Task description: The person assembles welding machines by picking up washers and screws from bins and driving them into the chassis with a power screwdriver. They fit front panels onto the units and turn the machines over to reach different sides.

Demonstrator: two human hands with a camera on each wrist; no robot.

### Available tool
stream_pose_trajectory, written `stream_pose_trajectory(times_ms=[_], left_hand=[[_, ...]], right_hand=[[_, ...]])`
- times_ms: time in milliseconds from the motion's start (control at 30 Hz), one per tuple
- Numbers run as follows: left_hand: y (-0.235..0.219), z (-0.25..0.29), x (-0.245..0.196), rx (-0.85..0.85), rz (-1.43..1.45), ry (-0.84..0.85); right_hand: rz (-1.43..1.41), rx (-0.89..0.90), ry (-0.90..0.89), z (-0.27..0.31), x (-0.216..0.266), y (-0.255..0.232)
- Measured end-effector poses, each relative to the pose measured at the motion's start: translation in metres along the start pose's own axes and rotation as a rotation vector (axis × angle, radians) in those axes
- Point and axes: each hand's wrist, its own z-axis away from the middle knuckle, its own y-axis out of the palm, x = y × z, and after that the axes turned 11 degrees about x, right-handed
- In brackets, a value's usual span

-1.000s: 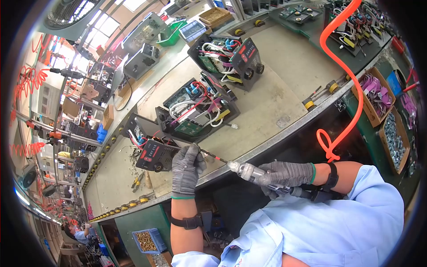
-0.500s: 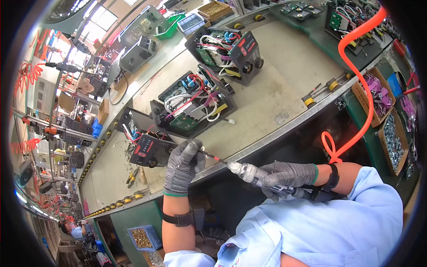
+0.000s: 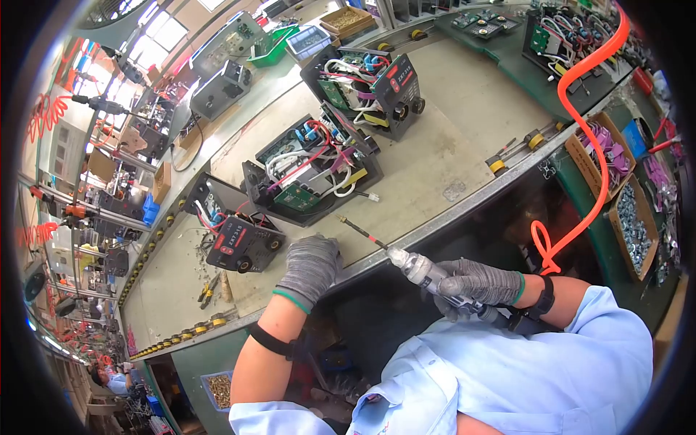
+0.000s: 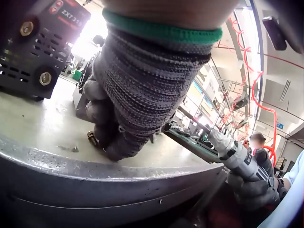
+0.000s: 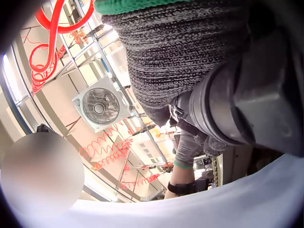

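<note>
My gloved left hand (image 3: 313, 267) is at the table's front edge, fingers curled down. A small brass bolt (image 4: 92, 138) pokes out by its fingertips in the left wrist view, just above the tabletop edge. My gloved right hand (image 3: 482, 284) grips a grey power screwdriver (image 3: 419, 270) whose long bit (image 3: 366, 234), banded in red, points up and left over the table, apart from the left hand. Left of that hand stands a unit with a black front panel (image 3: 241, 243) marked ZX7315, two brass-centred sockets (image 4: 45, 78) showing.
Two more wired units, one in the middle (image 3: 312, 174) and one farther back (image 3: 384, 90), stand on the table (image 3: 428, 174). Pliers (image 3: 209, 288) lie at the left. An orange hose (image 3: 580, 130) hangs at the right, near boxes of purple parts (image 3: 609, 156) and metal fasteners (image 3: 633, 221).
My left hand has left the bit's tip and gone down to the table edge, turning over. The screwdriver has shifted slightly right, its bit now free and pointing more upward.
</note>
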Motion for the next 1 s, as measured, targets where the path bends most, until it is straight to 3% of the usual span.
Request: stream_pose_trajectory(times_ms=[233,400,433,667,733,767,800,867,1000], left_hand=[[-0.001,-0.008,0.003,-0.036,0.013,0.022],[-0.019,-0.029,0.018,0.148,0.102,0.080],[-0.023,-0.032,0.015,0.204,0.093,0.030],[-0.021,-0.025,0.020,0.126,0.100,-0.056],[-0.025,-0.012,0.031,-0.232,0.527,0.007],[-0.024,-0.005,0.031,-0.313,0.793,0.039],[-0.027,0.001,0.029,-0.308,0.791,0.041],[-0.032,0.010,0.024,-0.295,1.210,-0.042],[-0.028,0.017,0.022,-0.367,1.263,0.002]], right_hand=[[-0.005,-0.011,-0.019,-0.002,-0.004,0.005],[0.015,-0.043,-0.035,-0.004,-0.001,0.013],[0.030,-0.035,-0.025,-0.003,-0.001,0.011],[-0.004,0.007,-0.043,-0.003,-0.006,0.002],[0.010,0.002,-0.039,-0.006,-0.004,0.003],[0.026,-0.007,-0.029,-0.007,-0.004,0.003],[0.021,-0.008,-0.030,-0.008,-0.006,0.003],[-0.001,0.018,0.002,-0.013,-0.008,0.000],[0.008,0.039,-0.009,-0.018,-0.005,0.002]])
